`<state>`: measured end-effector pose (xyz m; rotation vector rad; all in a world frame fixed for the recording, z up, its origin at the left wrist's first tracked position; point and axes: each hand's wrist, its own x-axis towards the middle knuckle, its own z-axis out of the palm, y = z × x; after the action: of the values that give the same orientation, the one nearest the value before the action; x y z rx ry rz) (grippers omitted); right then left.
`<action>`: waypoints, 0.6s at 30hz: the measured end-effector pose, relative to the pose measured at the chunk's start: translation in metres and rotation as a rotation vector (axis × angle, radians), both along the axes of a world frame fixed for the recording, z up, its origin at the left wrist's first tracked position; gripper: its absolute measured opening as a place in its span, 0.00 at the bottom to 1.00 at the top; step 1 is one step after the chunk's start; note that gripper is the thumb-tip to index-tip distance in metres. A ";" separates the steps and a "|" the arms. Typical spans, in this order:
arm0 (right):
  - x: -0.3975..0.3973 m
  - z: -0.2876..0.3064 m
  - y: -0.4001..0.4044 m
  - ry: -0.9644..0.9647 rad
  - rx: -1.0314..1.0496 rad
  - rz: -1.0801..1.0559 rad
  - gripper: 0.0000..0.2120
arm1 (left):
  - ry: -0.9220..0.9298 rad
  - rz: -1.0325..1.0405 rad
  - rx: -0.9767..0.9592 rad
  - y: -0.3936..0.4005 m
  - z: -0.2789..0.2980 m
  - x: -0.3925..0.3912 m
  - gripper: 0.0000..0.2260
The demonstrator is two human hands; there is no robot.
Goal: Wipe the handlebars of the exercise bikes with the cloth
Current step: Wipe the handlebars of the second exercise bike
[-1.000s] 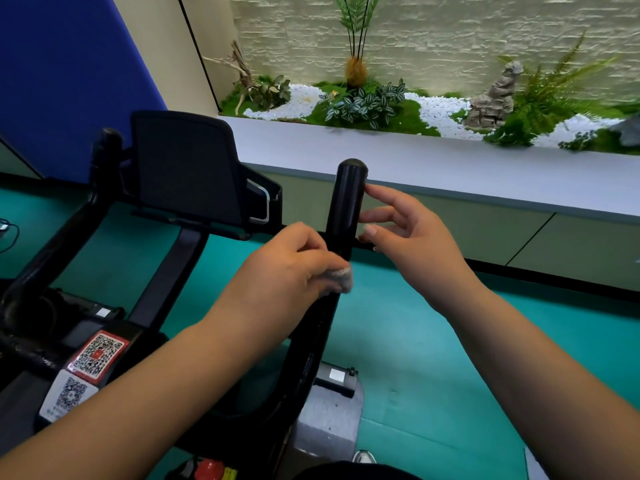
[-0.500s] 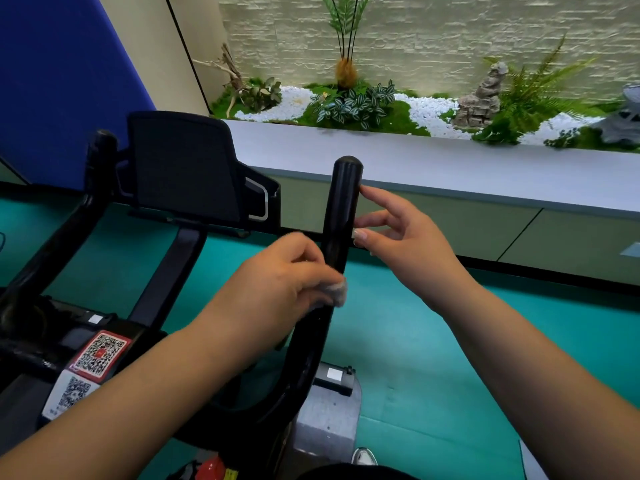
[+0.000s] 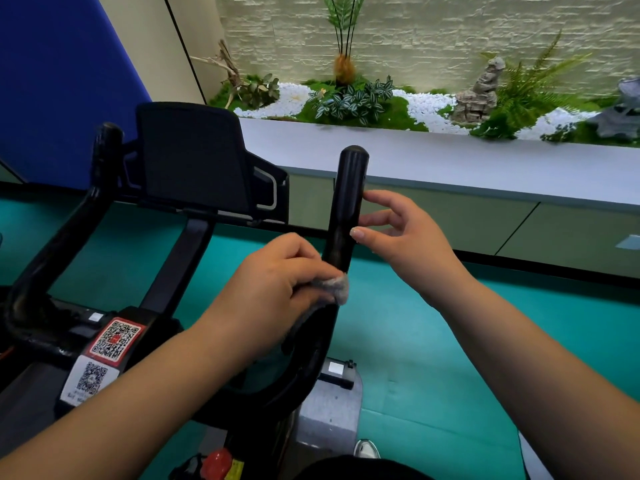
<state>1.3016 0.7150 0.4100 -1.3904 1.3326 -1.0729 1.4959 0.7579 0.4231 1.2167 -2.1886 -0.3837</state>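
Cloth [image 3: 337, 285], a small grey wad, is pinched in the curled fingers of the left hand [image 3: 277, 289] and pressed against the right handlebar [image 3: 346, 209] of the black exercise bike, at the place where the upright grip begins to bend down toward the frame. Only a corner of the wad shows past the knuckles; the rest is buried in the fist, which closes round both cloth and bar. Just above it the right hand [image 3: 401, 237] stands loose and spread on the far side of the same bar, holding nothing, its thumb tip and forefinger tip at the bar's surface; whether they actually touch cannot be told. The bar rises to a rounded cap above both hands. To the left, well apart, the left handlebar [image 3: 104, 147] stands up in the same way, and between the two bars sits the dark console screen [image 3: 194, 154] on its slanted post. Lower on the frame are two QR code stickers [image 3: 114, 341], one bordered red, one white, and a red knob [image 3: 216, 460] shows at the bottom edge. Teal floor [image 3: 415, 358] spreads beneath, and beyond it a grey ledge [image 3: 485, 164] fronts a bed of white pebbles and green plants [image 3: 349, 102].
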 end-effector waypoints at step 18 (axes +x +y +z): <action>0.015 0.007 0.048 -0.147 -0.074 -0.051 0.05 | 0.428 0.389 0.126 -0.001 0.022 -0.024 0.10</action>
<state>1.3170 0.7626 0.4166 -1.3097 1.2383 -1.2455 1.4718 0.7568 0.4449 1.4394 -1.5471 -0.5630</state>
